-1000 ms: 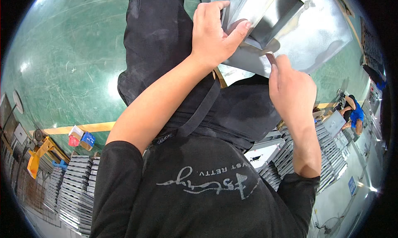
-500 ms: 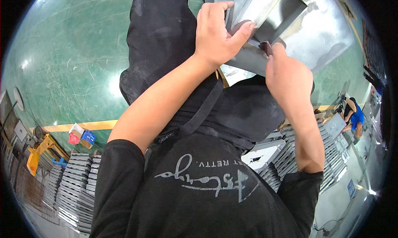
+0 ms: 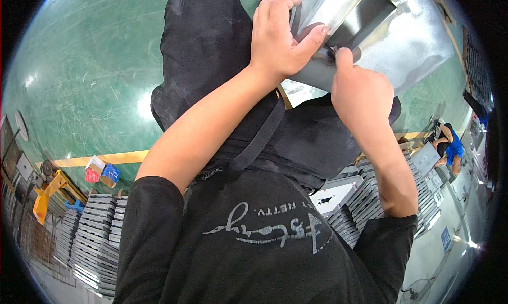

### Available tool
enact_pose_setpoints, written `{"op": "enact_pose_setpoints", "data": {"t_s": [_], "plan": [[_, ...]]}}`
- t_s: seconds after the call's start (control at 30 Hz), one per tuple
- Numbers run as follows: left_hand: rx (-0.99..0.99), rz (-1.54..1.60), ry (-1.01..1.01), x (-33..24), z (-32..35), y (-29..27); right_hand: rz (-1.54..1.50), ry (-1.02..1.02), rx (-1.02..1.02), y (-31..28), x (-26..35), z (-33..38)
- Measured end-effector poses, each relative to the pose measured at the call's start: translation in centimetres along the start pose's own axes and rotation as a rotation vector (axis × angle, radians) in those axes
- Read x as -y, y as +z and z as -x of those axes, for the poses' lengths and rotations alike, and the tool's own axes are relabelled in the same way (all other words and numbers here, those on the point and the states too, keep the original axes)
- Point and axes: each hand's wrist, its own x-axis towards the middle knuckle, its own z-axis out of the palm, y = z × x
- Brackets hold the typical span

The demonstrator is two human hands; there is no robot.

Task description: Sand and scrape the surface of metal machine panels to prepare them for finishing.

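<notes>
A grey sheet-metal panel (image 3: 418, 36) with a rectangular opening lies tilted over my lap at the top of the view. My left hand (image 3: 278, 42) grips its raised section at the near left, with the thumb along the opening's corner and the fingers over the left side. At the near corner of that opening, my right hand (image 3: 362, 89) is closed, with its index finger pressed to the metal edge. Pinched in it is a small dark folded piece (image 3: 334, 49) that looks like sandpaper, mostly hidden by the fingers.
Stacks of grey metal panels (image 3: 92, 240) stand at the lower left, more (image 3: 370, 198) at the right. An open cardboard box (image 3: 109, 175) and a yellow pallet jack (image 3: 50, 195) are at the left. A person in blue (image 3: 451, 148) works at the far right.
My right hand has shifted slightly left and up along the opening's near edge, covering more of the dark folded piece. The left hand keeps its place on the panel.
</notes>
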Motion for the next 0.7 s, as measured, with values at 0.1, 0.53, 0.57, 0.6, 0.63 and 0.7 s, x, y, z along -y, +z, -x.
{"op": "enact_pose_setpoints", "data": {"t_s": [0.1, 0.53, 0.57, 0.6, 0.63, 0.7], "plan": [[0.027, -0.027, -0.054, -0.1, 0.3, -0.3, 0.016, 0.011, -0.037, -0.9, -0.4, -0.5], [-0.009, 0.027, -0.053, 0.0, -0.4, 0.6, -0.016, -0.028, 0.015, -0.9, -0.3, -0.3], [0.008, 0.044, -0.074, -0.2, -0.3, 1.0, -0.045, 0.01, 0.028, -1.2, -0.8, -0.3], [0.041, 0.01, -0.111, -0.4, -0.3, 0.4, -0.071, 0.043, 0.034, -1.8, -0.8, -0.6], [0.05, -0.013, -0.075, 0.0, -0.3, 0.1, -0.148, 0.069, 0.023, -1.5, -1.1, -1.0], [0.109, -0.021, -0.16, -0.4, 0.0, -0.4, -0.116, -0.039, 0.044, -0.6, -0.4, -0.6]]}}
